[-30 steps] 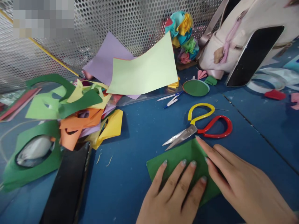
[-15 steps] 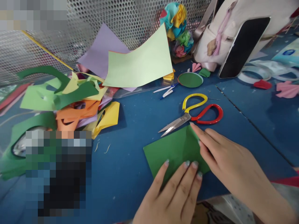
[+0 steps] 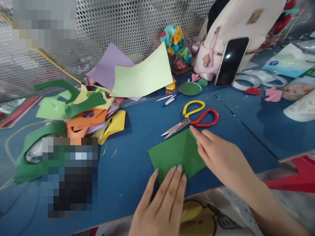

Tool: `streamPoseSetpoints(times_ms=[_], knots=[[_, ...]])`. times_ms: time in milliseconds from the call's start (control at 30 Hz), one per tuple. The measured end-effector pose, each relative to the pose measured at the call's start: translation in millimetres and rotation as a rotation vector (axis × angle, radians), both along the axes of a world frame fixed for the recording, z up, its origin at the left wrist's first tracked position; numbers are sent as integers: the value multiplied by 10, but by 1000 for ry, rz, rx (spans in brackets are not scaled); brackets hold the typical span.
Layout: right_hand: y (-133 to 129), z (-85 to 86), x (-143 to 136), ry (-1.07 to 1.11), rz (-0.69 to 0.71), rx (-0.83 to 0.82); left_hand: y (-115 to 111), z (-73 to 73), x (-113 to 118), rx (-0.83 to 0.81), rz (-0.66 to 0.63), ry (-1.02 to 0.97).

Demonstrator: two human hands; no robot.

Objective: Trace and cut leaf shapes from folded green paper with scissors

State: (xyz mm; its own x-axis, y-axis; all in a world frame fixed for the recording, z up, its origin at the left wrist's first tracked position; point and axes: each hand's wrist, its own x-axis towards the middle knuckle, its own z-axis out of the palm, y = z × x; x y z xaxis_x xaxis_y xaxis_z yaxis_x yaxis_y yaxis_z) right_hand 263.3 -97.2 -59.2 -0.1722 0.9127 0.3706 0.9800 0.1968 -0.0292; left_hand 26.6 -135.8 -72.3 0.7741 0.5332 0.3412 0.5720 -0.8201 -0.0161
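Observation:
A folded sheet of green paper (image 3: 169, 149) lies flat on the blue table. My left hand (image 3: 162, 200) rests on its near edge with fingers stretched out, the fingertips pressing the paper down. At the paper's right edge, my right hand (image 3: 219, 154) is closed, its fingertips along the edge up to the far corner; part of that edge is hidden under the fingers. Just beyond the paper, scissors (image 3: 187, 121) with one yellow and one red handle lie spread, blades pointing left.
Cut paper scraps (image 3: 83, 105) pile up at the left. Light green sheets (image 3: 142, 77) lean at the back, beside a green disc (image 3: 190, 88). A phone (image 3: 232, 62) stands against a pale backpack (image 3: 241, 23). Tape rolls (image 3: 246, 82) lie right, past a table seam (image 3: 246, 126).
The view has shifted, so the right side of the table shows more. Both hands stay on the green paper, the right one still at its far corner.

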Motion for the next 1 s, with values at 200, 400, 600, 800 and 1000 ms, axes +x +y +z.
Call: streamPoseSetpoints(times_ms=[200,400,600,800,1000], knots=[[-33,-11,23,67,-30,-44,-181,68,-199,45,75,77],[-64,52,127,305,24,-116,-76,206,14,106,54,74],[-69,55,357,546,196,-241,48,265,306,6,72,169],[-77,48,458,661,215,-293,255,344,498,-64,-7,257],[-130,30,490,789,178,-303,434,465,667,-190,-60,363]])
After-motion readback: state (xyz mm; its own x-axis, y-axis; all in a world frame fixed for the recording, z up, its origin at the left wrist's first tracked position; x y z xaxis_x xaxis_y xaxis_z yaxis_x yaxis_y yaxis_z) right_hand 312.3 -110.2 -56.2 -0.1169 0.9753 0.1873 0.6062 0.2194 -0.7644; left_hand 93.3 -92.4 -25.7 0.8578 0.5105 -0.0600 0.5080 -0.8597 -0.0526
